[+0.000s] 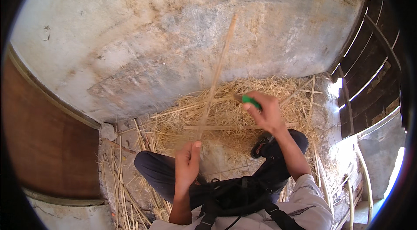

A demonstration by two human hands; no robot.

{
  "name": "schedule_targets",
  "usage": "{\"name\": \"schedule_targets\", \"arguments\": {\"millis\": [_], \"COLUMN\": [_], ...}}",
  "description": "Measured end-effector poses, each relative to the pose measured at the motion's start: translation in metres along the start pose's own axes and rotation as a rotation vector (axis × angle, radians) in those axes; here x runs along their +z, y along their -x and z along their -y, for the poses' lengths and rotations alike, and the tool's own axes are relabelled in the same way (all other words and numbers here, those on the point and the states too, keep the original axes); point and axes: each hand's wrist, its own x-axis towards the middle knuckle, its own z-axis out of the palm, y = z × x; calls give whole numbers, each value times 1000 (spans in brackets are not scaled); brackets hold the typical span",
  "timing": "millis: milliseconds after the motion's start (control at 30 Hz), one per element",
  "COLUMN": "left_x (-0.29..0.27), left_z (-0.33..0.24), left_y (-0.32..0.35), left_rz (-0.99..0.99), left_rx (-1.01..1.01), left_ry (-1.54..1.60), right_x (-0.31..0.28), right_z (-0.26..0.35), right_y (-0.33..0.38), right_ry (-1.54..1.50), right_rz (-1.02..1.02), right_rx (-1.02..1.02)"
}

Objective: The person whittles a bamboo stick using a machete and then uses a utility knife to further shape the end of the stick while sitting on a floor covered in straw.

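My left hand [187, 164] is closed around the lower end of a long, thin bamboo strip [220, 64]. The strip slants upward and away, its far end in front of the stained wall; its lower part is blurred. My right hand [268, 112], to the right of the strip, grips the green handle of a knife [252, 102]. Only a short bit of dark blade shows, pointing left toward the strip, and it looks apart from it. Beneath both hands lies a heap of pale shavings [236, 138], with another flat strip [234, 127] lying across it.
A weathered wall [173, 43] rises in front of me. Brown boarding [52, 134] stands at left, dark slatted boards [369, 69] at right. Long split sticks [119, 186] lie on the floor to my left, and poles [365, 178] lean at the lower right. My bent knees flank the shavings.
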Motion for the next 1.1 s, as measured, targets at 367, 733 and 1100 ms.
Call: {"name": "schedule_targets", "arguments": {"millis": [367,733,1100], "left_x": [18,15,7], "left_z": [-15,-15,16], "left_y": [9,9,38], "left_rz": [51,111,136], "left_rx": [39,-23,-165], "left_ry": [-42,12,139], "right_x": [21,14,-57], "right_z": [23,30,-38], "right_y": [14,13,-18], "right_ry": [-1,147,292], "right_rz": [1,-19,-287], "right_rx": [-191,-185,309]}}
